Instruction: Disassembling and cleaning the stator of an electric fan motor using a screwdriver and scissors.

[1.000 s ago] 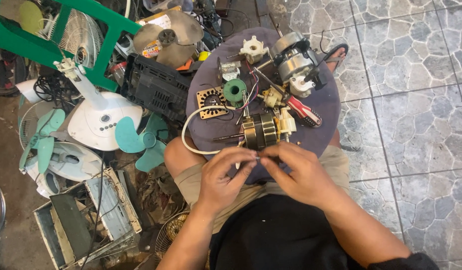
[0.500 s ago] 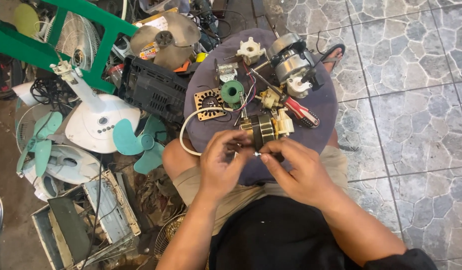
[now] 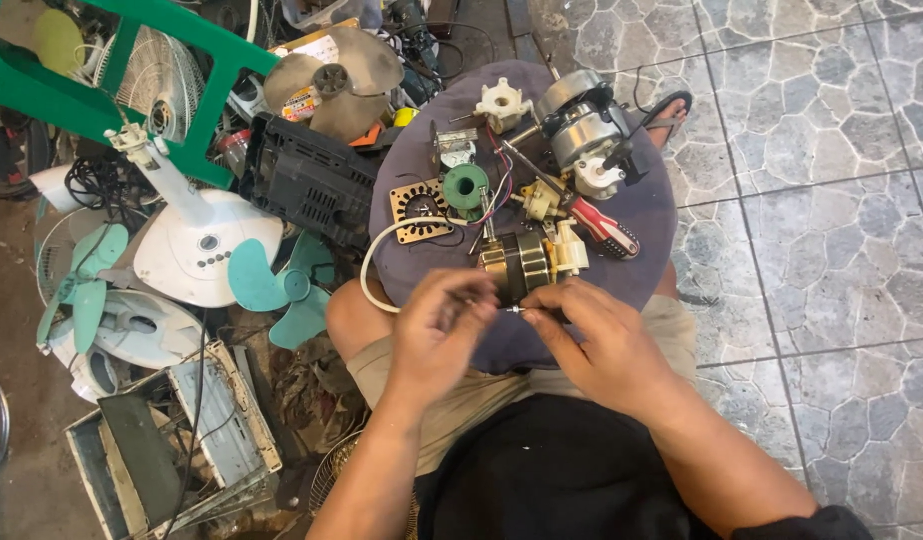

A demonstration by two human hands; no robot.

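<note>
My left hand (image 3: 440, 330) and my right hand (image 3: 594, 338) meet over the near edge of a round purple-grey stool top (image 3: 642, 225). Between their fingertips they pinch a thin wire end (image 3: 514, 309). That wire runs from a brass-coloured motor stator (image 3: 522, 262) just beyond my fingers. A white cable (image 3: 374, 262) loops off to the stator's left. Further back on the stool lie a green wire spool (image 3: 467, 186), a perforated metal plate (image 3: 418, 204), a red-handled screwdriver (image 3: 604, 226) and a silver fan motor (image 3: 585, 130).
Left of the stool lies clutter: a black plastic housing (image 3: 312, 180), teal fan blades (image 3: 272, 285), a white fan base (image 3: 197, 245), a green plastic frame (image 3: 102, 95) and a grey metal box (image 3: 182, 440). Stone-patterned floor tiles (image 3: 822, 200) lie to the right.
Both hands have shifted slightly, fingertips drawing closer together at the wire beside the stator. The parts on the stool have not moved.
</note>
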